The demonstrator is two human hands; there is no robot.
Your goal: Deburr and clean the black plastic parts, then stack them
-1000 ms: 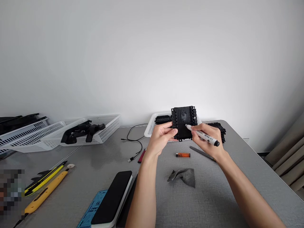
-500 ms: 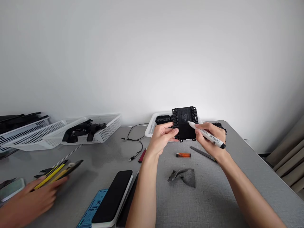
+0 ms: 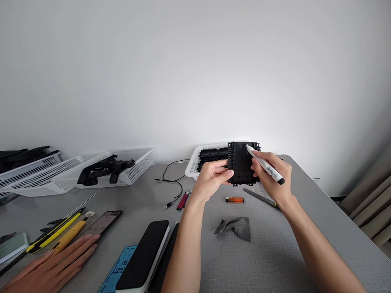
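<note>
A black, ribbed rectangular plastic part (image 3: 242,167) is held up above the table, in front of a white basket (image 3: 191,166) of similar black parts. My left hand (image 3: 212,179) pinches its left edge between thumb and fingers. In my right hand (image 3: 273,175) is a white marker (image 3: 265,165) with a black end; its tip is at the upper part of the black piece. An orange lighter (image 3: 235,199), a crumpled grey cloth (image 3: 236,228) and a flat grey tool (image 3: 259,197) lie below my hands.
Another person's hand (image 3: 61,260) lies at lower left by a yellow cutter (image 3: 56,232) and a phone (image 3: 111,217). White baskets (image 3: 142,162) with black parts line the back left. A black cable (image 3: 177,180), red object (image 3: 182,200) and black-topped device (image 3: 145,254) are nearer.
The black part has shifted slightly right and down, and the marker tip has moved up along it. The other person's hand has lowered, with the tools and phone now on the table.
</note>
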